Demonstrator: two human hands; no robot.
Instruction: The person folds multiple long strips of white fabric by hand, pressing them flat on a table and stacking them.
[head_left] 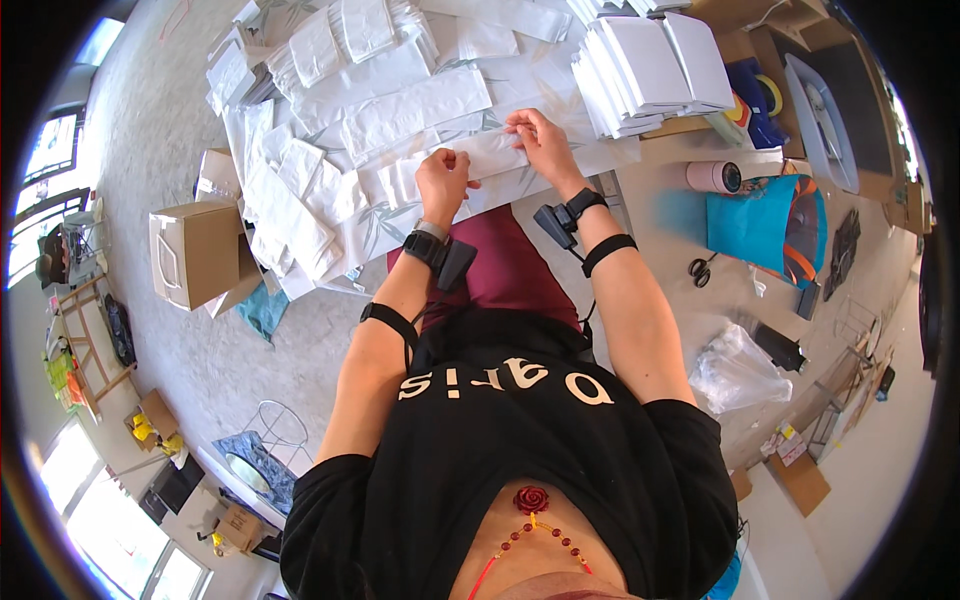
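A thin, crinkled white sheet [490, 152] lies lengthwise along the near edge of the table, its material too plain to tell. My left hand [445, 187] is closed with curled fingers at its near edge, apparently pinching it. At the sheet's right end, my right hand [546, 152] has its fingertips bent down and pinched on it. Just beyond are more flat white pieces [415, 108], spread in layers. To the left of my hands sits a loose heap of folded white pieces [290, 215].
Stacks of white folded packets [640, 75] stand at the table's right, beside an open carton holding a pale blue tray [820, 125]. A brown box [195, 255] stands left of the table. On the right floor are a turquoise bag [745, 228], a pink cylinder [712, 177] and black scissors [701, 270].
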